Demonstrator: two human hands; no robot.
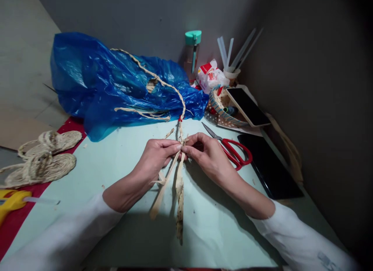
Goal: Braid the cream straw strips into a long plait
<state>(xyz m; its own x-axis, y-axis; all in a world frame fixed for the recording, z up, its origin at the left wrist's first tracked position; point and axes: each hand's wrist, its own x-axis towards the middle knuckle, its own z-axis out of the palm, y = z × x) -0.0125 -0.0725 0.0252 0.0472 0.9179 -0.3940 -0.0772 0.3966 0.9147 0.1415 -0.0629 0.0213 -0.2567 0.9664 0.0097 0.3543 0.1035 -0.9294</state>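
Note:
My left hand and my right hand meet at the middle of the pale green table. Both pinch the same braided straw cord, fingertips pressed together where the plait ends. The cord runs up from my fingers and across the blue plastic bag. Loose straw strips hang down from the pinch toward me, lying on the table between my wrists.
Red-handled scissors lie just right of my right hand. A dark tablet, a phone on a woven basket, a bottle and a cup of glue sticks stand at back right. Straw coils and a yellow glue gun lie left.

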